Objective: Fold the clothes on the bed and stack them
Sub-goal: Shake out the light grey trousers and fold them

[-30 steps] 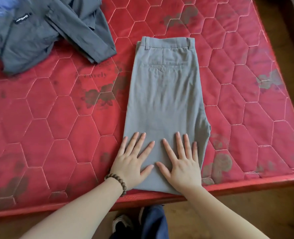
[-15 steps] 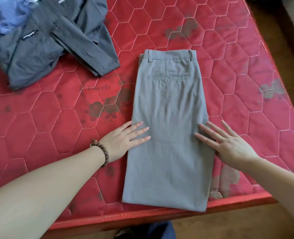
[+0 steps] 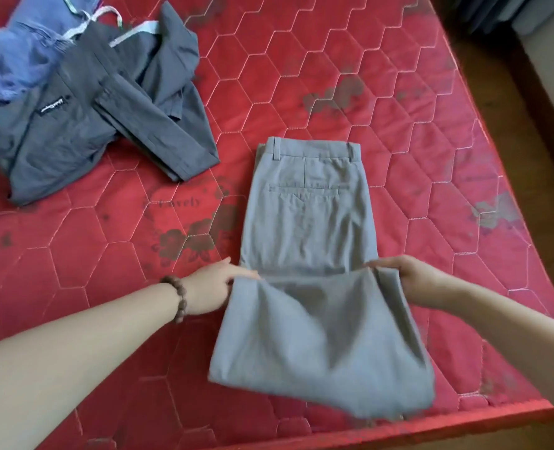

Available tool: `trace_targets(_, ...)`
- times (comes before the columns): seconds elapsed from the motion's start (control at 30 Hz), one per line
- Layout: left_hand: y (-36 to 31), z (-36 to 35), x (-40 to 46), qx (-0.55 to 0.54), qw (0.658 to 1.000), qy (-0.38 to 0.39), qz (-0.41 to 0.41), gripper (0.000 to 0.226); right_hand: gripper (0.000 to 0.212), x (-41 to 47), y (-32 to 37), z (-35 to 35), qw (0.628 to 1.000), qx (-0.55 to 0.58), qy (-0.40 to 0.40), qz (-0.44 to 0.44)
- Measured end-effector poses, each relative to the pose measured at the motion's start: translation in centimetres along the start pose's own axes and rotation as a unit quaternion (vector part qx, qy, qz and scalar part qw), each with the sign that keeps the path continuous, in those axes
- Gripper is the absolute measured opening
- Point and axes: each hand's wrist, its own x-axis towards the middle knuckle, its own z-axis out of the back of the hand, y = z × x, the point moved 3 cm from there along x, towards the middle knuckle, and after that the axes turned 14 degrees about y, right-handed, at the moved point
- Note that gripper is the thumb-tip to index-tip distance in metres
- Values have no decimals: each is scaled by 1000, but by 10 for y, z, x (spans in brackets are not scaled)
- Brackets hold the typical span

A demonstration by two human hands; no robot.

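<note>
Light grey trousers lie lengthwise on the red quilted mattress, waistband at the far end. Their near half is lifted off the mattress and hangs in a slack fold. My left hand, with a bead bracelet on the wrist, grips the left edge of that lifted part. My right hand grips the right edge at the same height. A dark grey garment lies crumpled at the far left, partly over a blue garment.
The mattress's near edge runs along the bottom of the view, with wooden floor to the right of the bed. Bare red mattress stretches to the right of the trousers and between them and the dark grey garment.
My hands went from lying flat on the trousers' near end, to the two side edges, and now hold those edges and have raised the near half off the mattress.
</note>
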Motion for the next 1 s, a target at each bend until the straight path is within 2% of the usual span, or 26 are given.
trace_targets(0.03,1,16,6,-136,990,-22,9,33,30,5,6,16,998,65,-7,-21)
trace_targets(0.07,1,31,12,-218,973,-72,25,31,28,11,8,29,991,124,-25,-49)
trace_targets(0.13,-6,53,21,-254,955,-149,38,43,18,25,2,39,959,263,-57,-90)
trace_targets(0.2,-16,61,34,-263,941,-203,63,51,33,44,-14,34,914,367,-101,-142)
trace_targets(0.27,-21,62,38,-202,945,-241,94,61,28,54,-31,29,902,360,-148,-185)
trace_targets(0.33,-26,62,38,-131,940,-301,91,44,32,60,-36,27,907,315,-197,-196)
trace_targets(0.37,-27,64,39,-137,934,-324,66,36,38,61,-36,29,911,285,-233,-187)
trace_targets(0.47,-39,69,39,-226,914,-337,-14,22,37,60,-23,37,919,200,-316,-124)
trace_targets(0.57,-50,74,45,-295,897,-326,-50,13,27,68,-10,42,929,181,-311,-80)
trace_targets(0.63,-63,82,49,-342,878,-318,-105,20,23,70,-7,49,923,171,-340,-58)
trace_targets(0.7,-74,93,51,-384,855,-316,-148,25,21,70,-7,52,899,176,-400,-25)
trace_targets(0.73,-76,97,53,-383,850,-331,-148,22,19,70,-9,52,890,180,-419,-20)
trace_targets(0.77,-74,101,58,-345,859,-359,-119,16,19,73,-12,52,887,180,-425,-28)
trace_targets(0.83,-66,102,70,-205,896,-395,-1,4,24,81,-20,50,896,179,-400,-76)
trace_targets(0.87,-61,101,76,-152,900,-406,49,12,25,85,-24,50,900,179,-386,-95)
trace_targets(0.9,-59,101,79,-132,898,-415,60,17,27,88,-26,51,900,181,-384,-99)
trace_targets(1.0,-64,105,82,-112,877,-467,18,19,28,89,-30,55,883,193,-421,-78)
